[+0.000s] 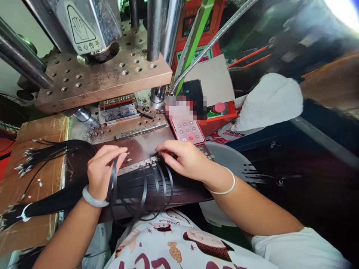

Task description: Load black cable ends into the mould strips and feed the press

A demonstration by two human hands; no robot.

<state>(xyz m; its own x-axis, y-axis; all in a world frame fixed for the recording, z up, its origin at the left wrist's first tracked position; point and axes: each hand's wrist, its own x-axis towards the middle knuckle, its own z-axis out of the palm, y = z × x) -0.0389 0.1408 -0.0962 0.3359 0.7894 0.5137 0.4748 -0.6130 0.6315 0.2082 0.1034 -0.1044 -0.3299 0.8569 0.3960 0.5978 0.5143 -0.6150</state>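
Note:
My left hand [102, 168] is closed in a pinch on black flat cords [113, 179] that hang down from its fingers in loops. At its fingertips a small pale cord end shows. My right hand [183, 158] is closed too, its fingertips pinching a dark cord end just above a slotted metal bar [134, 165]. Several black flat cords [144, 185] run from the bar's slots and curve down toward my lap. Beneath them a layer of parallel black cords [126, 188] lies across the dark red work surface [141, 144].
A press with a thick drilled plate [112, 82] stands ahead on steel columns. Its lower bed holds a metal mold block [117, 110] and a second bar [141, 130]. To the right are a phone [186, 130] and a red button [219, 107]. Bundled cords [56, 203] lie left.

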